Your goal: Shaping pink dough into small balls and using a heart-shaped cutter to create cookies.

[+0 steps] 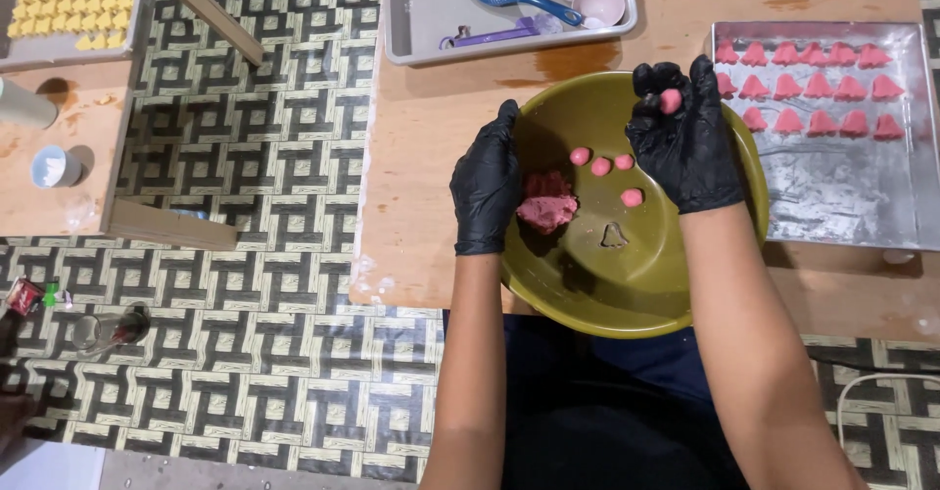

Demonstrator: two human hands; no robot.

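Observation:
Both hands wear black gloves over an olive-green bowl (pixel 587 294). My right hand (pixel 685 133) pinches a small pink dough ball (pixel 670 100) in its fingertips above the bowl's far right rim. My left hand (pixel 487 182) rests against the bowl's left side, its fingers touching a lump of pink dough (pixel 546 201). Several small pink balls (pixel 601 166) lie inside the bowl. A small bell-shaped cutter (pixel 614 236) sits on the bowl's bottom.
A metal tray (pixel 842 196) on the right holds rows of pink bell-shaped pieces (pixel 803 87). A grey tray (pixel 431 20) at the back holds a blue scoop and pink cups. A low wooden table at left carries a tray of yellow pieces (pixel 73 5).

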